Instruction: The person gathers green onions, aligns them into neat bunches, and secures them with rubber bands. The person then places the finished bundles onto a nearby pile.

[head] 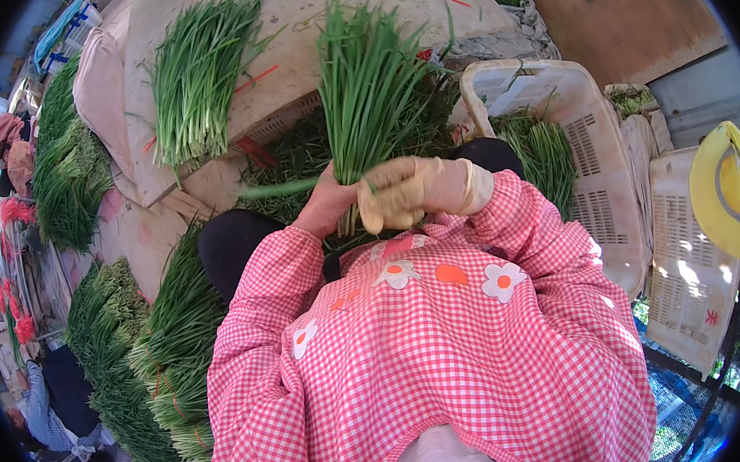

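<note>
My bare left hand [327,203] grips a bunch of long green leaves, apparently garlic chives [365,81], near its pale stem ends. The leaf tips point away from me, over the edge of a wooden board [304,54]. My right hand [409,189], in a cream glove, is at the right side of the same stems. Its fingers are blurred, so whether they pinch anything cannot be told. A blurred green leaf [279,189] sticks out to the left of my left hand. Loose leaves [298,148] lie beneath the bunch, between my knees.
Another chive bunch [196,95] lies on the board near a red tie strip [257,78]. At right stands a white plastic basket [593,213] holding chives [537,159]. Chive piles [176,337] flank my left side. A yellow cap [719,190] rests by a crate [688,297].
</note>
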`<state>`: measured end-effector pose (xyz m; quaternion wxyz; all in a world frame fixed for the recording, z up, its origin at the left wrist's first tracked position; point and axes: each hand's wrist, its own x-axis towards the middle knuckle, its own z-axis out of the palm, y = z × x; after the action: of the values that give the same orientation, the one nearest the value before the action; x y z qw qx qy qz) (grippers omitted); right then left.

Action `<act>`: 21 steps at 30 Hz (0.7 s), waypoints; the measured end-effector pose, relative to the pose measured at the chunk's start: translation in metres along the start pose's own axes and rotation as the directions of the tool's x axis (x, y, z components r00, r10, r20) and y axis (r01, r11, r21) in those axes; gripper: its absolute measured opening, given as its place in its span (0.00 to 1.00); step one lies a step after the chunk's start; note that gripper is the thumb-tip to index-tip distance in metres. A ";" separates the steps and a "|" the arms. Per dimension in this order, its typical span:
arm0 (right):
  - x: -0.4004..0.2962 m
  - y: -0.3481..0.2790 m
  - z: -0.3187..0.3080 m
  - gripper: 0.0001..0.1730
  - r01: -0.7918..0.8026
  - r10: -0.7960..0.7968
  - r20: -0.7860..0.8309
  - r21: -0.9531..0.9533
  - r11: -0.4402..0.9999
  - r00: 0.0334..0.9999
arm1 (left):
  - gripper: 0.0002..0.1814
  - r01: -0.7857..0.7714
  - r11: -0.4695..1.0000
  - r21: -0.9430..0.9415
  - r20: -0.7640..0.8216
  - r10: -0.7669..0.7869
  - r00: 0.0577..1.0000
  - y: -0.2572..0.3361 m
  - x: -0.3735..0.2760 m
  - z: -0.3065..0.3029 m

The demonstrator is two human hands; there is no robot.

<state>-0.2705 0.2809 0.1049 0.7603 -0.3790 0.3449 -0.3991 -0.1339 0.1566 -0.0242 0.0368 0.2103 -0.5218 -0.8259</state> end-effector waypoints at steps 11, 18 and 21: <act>0.007 -0.015 -0.056 0.20 -0.164 -0.661 -0.137 -0.986 0.022 0.738 | 0.17 -0.033 0.994 0.104 -0.053 0.039 0.998 0.015 -0.008 0.012; -0.011 -0.010 -0.067 0.27 -0.497 -0.459 -0.402 -0.862 -0.103 0.792 | 0.15 0.012 0.997 -0.070 -0.082 -0.018 0.996 0.017 -0.007 0.014; -0.020 -0.001 -0.087 0.23 -0.596 -0.418 -0.510 -0.796 -0.101 0.752 | 0.15 0.012 0.995 -0.098 -0.069 -0.019 0.997 0.014 -0.004 0.010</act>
<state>-0.3514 0.2713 0.0691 0.0702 -0.6154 0.7837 -0.0467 -0.1360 0.1596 -0.0071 0.0587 0.2413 -0.4776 -0.8427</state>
